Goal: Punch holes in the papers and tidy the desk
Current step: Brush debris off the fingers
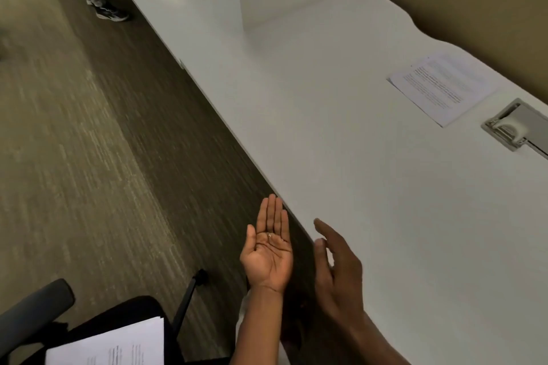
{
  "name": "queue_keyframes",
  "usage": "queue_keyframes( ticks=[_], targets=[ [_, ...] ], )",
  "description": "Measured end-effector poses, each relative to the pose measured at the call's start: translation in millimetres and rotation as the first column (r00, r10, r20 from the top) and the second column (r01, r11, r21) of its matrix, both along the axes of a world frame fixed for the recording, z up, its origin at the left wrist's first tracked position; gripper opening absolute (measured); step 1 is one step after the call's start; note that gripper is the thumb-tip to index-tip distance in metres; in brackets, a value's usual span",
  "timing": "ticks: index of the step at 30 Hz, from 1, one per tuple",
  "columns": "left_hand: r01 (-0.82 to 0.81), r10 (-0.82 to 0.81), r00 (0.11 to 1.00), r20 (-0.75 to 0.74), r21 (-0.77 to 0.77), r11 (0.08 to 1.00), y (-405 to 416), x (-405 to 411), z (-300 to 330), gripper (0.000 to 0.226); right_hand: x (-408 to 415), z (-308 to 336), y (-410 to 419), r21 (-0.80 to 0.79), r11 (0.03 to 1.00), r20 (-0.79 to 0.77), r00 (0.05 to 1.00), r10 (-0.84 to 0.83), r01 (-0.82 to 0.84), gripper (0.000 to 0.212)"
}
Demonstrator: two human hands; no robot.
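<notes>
While papers (443, 87) lie diagonally — hands apart

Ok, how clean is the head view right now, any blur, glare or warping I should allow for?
Head view: soft and slightly blurred overall; text on the papers on the desk is unreadable. Wide-angle warping tilts the desk edge steeply. Lighting is dim and yellowish, no hard glare. The left hand is fairly sharp, palm up with a tiny glinting speck; the right hand looks darker and motion-smeared.
</notes>
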State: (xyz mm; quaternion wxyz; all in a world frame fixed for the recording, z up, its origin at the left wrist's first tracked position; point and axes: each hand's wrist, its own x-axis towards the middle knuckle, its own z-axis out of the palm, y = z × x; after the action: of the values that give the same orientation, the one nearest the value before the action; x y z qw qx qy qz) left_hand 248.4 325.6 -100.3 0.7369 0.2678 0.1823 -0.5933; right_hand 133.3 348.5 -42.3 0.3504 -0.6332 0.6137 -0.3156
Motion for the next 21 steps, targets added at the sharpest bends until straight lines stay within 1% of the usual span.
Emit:
queue_keyframes(
  ticks=[1,3,5,6,9,12,14,16,18,21],
  targets=[
    [0.001,-0.007,0.998,-0.056,-0.110,0.994,1,-3,2,0.059,-9,7,-4,0.011,0.997,0.025,0.997,-0.071,0.070,0.038],
    [0.061,-0.076,0.996,-0.052,-0.256,0.965,-1,-13,14,0.059,-26,19,-12,0.029,0.986,0.070,0.984,-0.167,0.165,0.029],
    [0.121,-0.142,0.989,-0.050,-0.295,0.948,-7,-28,39,0.060,-44,31,-16,-0.027,0.988,0.080,0.985,-0.152,0.154,0.014],
    [0.158,-0.176,0.984,-0.037,-0.287,0.945,-11,-35,49,0.060,-51,38,-17,-0.062,0.989,0.080,0.988,-0.131,0.136,0.011],
    [0.281,-0.288,0.957,0.022,-0.296,0.913,-23,-63,85,0.061,-73,58,-20,-0.169,0.983,0.100,0.993,-0.056,0.072,0.015],
    [0.390,-0.396,0.916,0.057,-0.344,0.854,-36,-91,112,0.061,-94,83,-26,-0.282,0.957,0.109,0.994,-0.033,0.063,0.017],
    [0.449,-0.446,0.890,0.098,-0.362,0.817,-44,-109,126,0.062,-110,96,-31,-0.349,0.934,0.076,0.996,-0.054,0.078,0.019],
    [0.508,-0.512,0.851,0.113,-0.420,0.752,-53,-125,135,0.066,-127,108,-37,-0.379,0.921,0.028,0.996,-0.079,0.084,0.020],
    [0.553,-0.583,0.805,0.112,-0.497,0.668,-63,-140,144,0.076,-144,117,-44,-0.389,0.917,-0.047,0.992,-0.114,0.087,0.019],
    [0.607,-0.666,0.736,0.120,-0.553,0.571,-81,-163,153,0.094,-169,126,-57,-0.379,0.918,-0.137,0.975,-0.177,0.113,0.016]
  ],
)
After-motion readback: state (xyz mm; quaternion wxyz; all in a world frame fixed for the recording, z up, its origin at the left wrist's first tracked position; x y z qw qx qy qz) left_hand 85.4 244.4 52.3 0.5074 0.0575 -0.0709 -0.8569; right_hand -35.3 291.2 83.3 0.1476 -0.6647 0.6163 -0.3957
